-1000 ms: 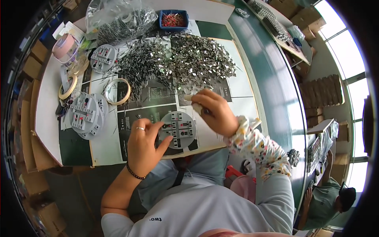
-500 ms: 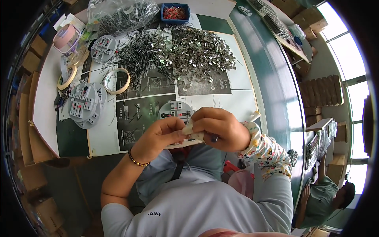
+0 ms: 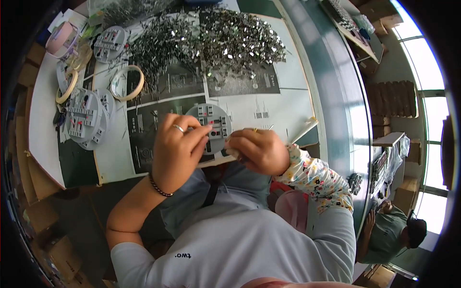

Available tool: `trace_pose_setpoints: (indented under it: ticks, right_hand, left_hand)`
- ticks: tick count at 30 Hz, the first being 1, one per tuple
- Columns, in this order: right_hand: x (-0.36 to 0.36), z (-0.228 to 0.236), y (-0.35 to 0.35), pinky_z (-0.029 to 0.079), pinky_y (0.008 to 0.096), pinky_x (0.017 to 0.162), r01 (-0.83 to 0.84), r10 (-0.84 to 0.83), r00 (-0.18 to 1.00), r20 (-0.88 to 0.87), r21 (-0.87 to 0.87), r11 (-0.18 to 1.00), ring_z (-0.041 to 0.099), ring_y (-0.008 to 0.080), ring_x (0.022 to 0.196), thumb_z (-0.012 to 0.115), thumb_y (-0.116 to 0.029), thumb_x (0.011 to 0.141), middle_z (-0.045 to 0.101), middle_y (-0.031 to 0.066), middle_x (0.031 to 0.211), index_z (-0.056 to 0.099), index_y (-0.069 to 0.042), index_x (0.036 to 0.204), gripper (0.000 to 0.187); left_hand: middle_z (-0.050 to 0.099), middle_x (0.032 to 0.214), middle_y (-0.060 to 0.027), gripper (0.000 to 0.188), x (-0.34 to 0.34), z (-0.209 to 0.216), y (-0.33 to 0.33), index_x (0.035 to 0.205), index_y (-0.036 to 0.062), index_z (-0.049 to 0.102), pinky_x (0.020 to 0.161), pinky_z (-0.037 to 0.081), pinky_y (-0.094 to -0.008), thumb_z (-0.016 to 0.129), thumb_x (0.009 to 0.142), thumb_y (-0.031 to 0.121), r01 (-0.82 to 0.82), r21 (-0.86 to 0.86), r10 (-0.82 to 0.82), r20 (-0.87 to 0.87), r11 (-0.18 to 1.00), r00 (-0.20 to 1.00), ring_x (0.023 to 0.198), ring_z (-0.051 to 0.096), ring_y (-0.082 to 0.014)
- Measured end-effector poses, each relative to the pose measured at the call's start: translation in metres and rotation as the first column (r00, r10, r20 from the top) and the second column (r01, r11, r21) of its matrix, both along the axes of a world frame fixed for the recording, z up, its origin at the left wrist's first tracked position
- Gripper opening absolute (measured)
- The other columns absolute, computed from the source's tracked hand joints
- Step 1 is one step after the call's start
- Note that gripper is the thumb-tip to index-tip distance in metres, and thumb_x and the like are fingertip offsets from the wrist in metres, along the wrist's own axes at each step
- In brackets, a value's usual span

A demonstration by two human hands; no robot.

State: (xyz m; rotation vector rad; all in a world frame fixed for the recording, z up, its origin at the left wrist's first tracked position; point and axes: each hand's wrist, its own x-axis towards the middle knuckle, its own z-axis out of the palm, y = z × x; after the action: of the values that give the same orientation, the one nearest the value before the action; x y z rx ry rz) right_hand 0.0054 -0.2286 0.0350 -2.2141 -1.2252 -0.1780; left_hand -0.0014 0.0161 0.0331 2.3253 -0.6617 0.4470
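Some of the grey disc (image 3: 220, 111) on the table (image 3: 295, 103) is lost behind the arched left hand (image 3: 175, 149), grip impossible to tell, and right hand (image 3: 259, 150) hangs alongside, fingers curled together!

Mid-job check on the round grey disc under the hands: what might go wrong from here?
The grey disc lies close to the near edge of the table, so a push might send it toward the lap.

The left hand reaches over the disc, so its fingers could knock the small parts there.

Beyond, the shiny metal pieces lie in a loose pile; a brushing hand could scatter them.
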Motion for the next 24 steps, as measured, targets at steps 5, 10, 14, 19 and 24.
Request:
trace_pose_setpoints:
  ticks: [5, 10, 14, 19, 24]
  right_hand:
    - [-0.004, -0.009, 0.001, 0.059, 0.0358, 0.064, -0.025, 0.028, 0.999, 0.031, -0.104, 0.994, 0.070, 0.0263, 0.083, 0.072, -0.006, 0.069, 0.069, 0.0133, 0.108, 0.065, -0.002, 0.105, 0.037]
    - [-0.009, -0.010, -0.003, 0.059, 0.0342, 0.061, -0.028, 0.037, 0.995, 0.090, -0.108, 0.994, 0.070, 0.0244, 0.083, 0.069, -0.005, 0.071, 0.070, 0.0130, 0.111, 0.065, -0.001, 0.104, 0.034]
    - [-0.010, -0.013, -0.006, 0.058, 0.0330, 0.060, -0.029, 0.044, 0.993, 0.112, -0.137, 0.990, 0.069, 0.0235, 0.082, 0.069, -0.010, 0.073, 0.068, 0.0122, 0.112, 0.063, 0.000, 0.107, 0.035]
    - [-0.014, -0.008, -0.003, 0.058, 0.0325, 0.059, -0.058, 0.070, 0.994, 0.078, -0.141, 0.988, 0.068, 0.0231, 0.080, 0.068, -0.013, 0.075, 0.068, 0.0114, 0.112, 0.062, 0.000, 0.108, 0.037]
    - [-0.013, 0.000, -0.002, 0.057, 0.0323, 0.058, -0.019, 0.018, 0.997, 0.076, 0.015, 1.000, 0.068, 0.0231, 0.076, 0.069, -0.010, 0.074, 0.068, 0.0099, 0.109, 0.062, 0.000, 0.108, 0.036]
  left_hand:
    - [0.063, 0.090, -0.0048, 0.023, 0.016, -0.019, -0.019, 0.094, 0.0079, 0.073, 0.081, 0.046, -0.0397, 0.079, 0.072, 0.002, 0.080, -0.126, -0.077, 0.030, 0.989, 0.997, 0.090, 0.055, -0.0289]
    - [0.062, 0.090, -0.0053, 0.017, 0.023, -0.026, -0.018, 0.087, 0.0073, 0.070, 0.080, 0.045, -0.0402, 0.080, 0.073, 0.004, 0.170, -0.139, -0.176, -0.029, 0.976, 0.984, 0.090, 0.055, -0.0279]
    - [0.061, 0.090, -0.0055, 0.017, 0.017, -0.029, -0.015, 0.081, 0.0083, 0.064, 0.081, 0.044, -0.0414, 0.079, 0.074, 0.006, 0.207, -0.071, -0.203, 0.052, 0.976, 0.978, 0.092, 0.055, -0.0279]
    - [0.059, 0.090, -0.0084, 0.017, 0.010, -0.025, -0.020, 0.083, 0.0073, 0.062, 0.081, 0.043, -0.0424, 0.077, 0.075, 0.004, 0.209, -0.031, -0.207, 0.046, 0.978, 0.977, 0.089, 0.054, -0.0300]
    - [0.059, 0.091, -0.0077, 0.018, 0.003, -0.022, -0.029, 0.082, 0.0075, 0.061, 0.081, 0.042, -0.0426, 0.077, 0.074, 0.005, 0.162, 0.017, -0.161, -0.036, 0.987, 0.986, 0.089, 0.054, -0.0300]
